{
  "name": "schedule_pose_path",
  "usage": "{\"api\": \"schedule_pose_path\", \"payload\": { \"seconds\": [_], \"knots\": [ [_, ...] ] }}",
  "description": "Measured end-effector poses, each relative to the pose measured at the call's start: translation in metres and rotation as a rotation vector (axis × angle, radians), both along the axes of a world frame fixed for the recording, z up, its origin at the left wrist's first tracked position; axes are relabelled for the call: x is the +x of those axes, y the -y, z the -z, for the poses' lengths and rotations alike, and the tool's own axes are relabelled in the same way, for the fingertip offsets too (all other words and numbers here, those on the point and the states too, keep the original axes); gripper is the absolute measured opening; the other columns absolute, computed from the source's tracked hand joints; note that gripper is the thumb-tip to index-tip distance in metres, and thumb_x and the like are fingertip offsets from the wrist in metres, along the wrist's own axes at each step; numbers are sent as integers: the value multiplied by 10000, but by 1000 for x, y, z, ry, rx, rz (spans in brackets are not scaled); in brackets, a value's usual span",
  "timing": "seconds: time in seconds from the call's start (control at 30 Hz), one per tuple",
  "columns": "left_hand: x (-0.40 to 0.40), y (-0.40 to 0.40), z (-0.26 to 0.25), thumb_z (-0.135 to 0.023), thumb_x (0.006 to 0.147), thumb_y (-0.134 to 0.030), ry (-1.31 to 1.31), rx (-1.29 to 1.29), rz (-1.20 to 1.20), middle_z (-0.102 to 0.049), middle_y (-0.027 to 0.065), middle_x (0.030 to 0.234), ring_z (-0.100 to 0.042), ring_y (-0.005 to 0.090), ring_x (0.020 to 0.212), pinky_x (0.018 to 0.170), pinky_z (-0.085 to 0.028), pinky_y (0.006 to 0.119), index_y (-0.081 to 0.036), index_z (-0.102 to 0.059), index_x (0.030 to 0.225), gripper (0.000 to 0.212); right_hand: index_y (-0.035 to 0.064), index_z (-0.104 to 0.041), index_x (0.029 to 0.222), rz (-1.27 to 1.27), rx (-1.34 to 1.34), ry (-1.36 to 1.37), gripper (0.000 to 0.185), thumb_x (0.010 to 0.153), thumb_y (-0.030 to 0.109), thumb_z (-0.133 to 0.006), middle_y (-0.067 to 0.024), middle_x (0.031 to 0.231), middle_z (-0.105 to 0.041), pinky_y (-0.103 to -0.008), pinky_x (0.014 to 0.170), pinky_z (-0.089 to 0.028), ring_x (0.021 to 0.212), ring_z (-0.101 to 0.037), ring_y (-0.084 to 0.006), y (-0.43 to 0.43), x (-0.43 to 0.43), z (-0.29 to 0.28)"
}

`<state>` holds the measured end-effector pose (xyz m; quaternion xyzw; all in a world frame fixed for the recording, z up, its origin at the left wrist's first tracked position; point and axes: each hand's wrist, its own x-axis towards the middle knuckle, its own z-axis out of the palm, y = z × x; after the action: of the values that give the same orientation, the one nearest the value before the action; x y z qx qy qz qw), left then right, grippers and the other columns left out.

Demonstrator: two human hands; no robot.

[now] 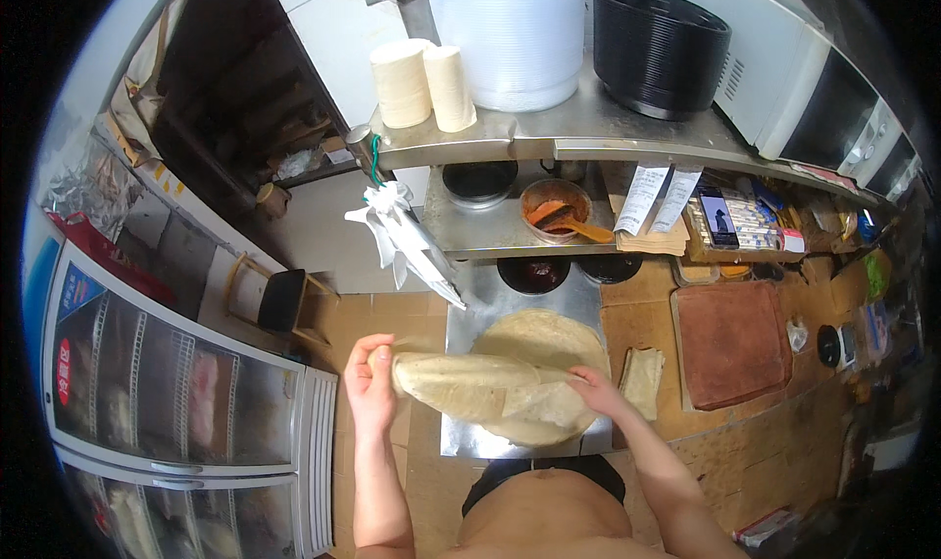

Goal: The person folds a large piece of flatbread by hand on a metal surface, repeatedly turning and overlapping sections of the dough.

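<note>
My left hand (373, 379) grips the left end of a thin, pale flatbread (463, 382), which hangs in loose folds between my hands. The right end of the sheet is pinched in the fingers of my right hand (594, 388). Beneath it, a large round stack of similar flatbread (548, 331) lies on the steel counter (470, 302); the raised sheet hides part of the stack. Just right of my right hand, a folded piece of pale cloth or flatbread (642, 382) rests on the brown work surface.
Beyond the stack are a dark bowl of sauce (534, 274) and, on a shelf, a bowl of red paste with a brush (556, 210). A white plastic bag (404, 236) hangs at the shelf's left corner. A reddish-brown board (734, 344) lies right, a glass-door refrigerator (176, 382) stands left.
</note>
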<state>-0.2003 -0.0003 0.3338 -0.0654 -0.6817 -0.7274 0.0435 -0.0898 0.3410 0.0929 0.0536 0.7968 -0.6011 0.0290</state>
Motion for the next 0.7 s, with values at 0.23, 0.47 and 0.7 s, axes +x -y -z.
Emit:
{"api": "schedule_pose_path", "payload": {
  "seconds": [0.23, 0.47, 0.7],
  "knots": [
    [-7, 41, 17, -536, 1003, -162, -167, -83, -266, -585, -11, 888, -483, 32, 754, 662, -388, 185, -37, -607, 1048, 150, -38, -676, 1020, 1, 34, 137, 213, 932, 143, -609, -66, 935, -699, -270, 780, -489, 854, -616, -114, -47, -11, -67],
    [-7, 28, -13, -502, 1009, -152, -81, -81, -234, -582, 2, 849, -521, 56, 718, 620, -398, 195, -64, -580, 1146, 181, 28, -677, 1069, 282, 97, 255, 207, 930, 168, -613, -50, 867, -686, -262, 738, -485, 802, -594, -92, -73, -23, 12],
    [14, -15, 19, -487, 1004, -77, 153, -79, 201, -538, -33, 841, -441, 11, 670, 586, -381, 174, -73, -443, 1368, 367, 47, -624, 1183, 53, 190, 49, 301, 903, 157, -629, -95, 950, -673, -304, 755, -507, 834, -624, -178, 31, -37, -55]
  ]
}}
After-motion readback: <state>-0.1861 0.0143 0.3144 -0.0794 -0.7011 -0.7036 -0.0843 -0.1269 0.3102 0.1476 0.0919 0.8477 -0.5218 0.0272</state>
